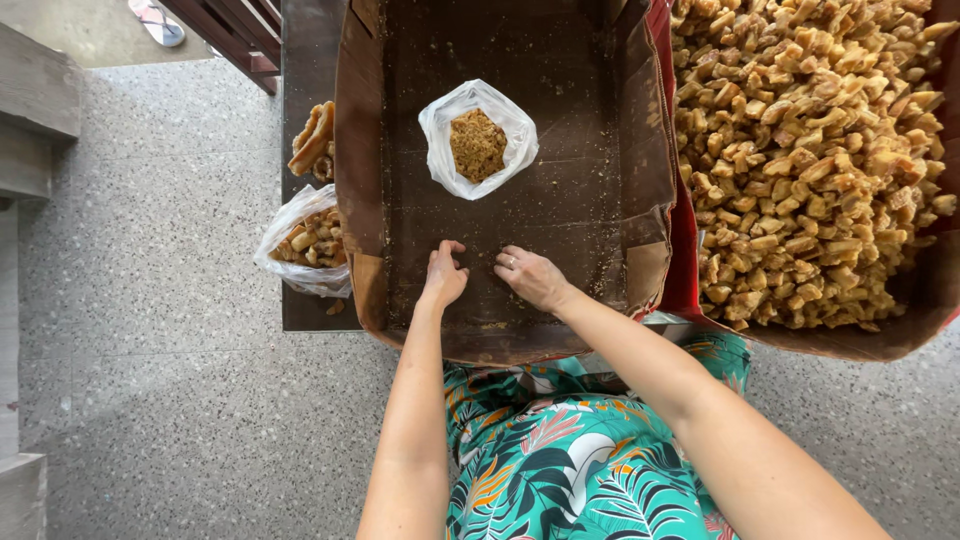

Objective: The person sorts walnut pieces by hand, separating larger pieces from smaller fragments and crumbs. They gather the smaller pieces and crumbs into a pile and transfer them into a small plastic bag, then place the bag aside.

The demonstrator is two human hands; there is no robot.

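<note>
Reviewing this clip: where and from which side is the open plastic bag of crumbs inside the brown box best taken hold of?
Probably by the loose rim of the plastic bag, pinched from above. It sits upright on the box floor with its mouth open upward, so gathering the rim should keep the crumbs inside.

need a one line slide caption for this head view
Both hands rest on the floor of a brown cardboard box near a crumb-filled bag.

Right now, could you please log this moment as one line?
left hand: on box floor, holds nothing | right hand: beside it, same | bag: open, crumbs inside, mid-box | right box: full of golden chunks
</note>
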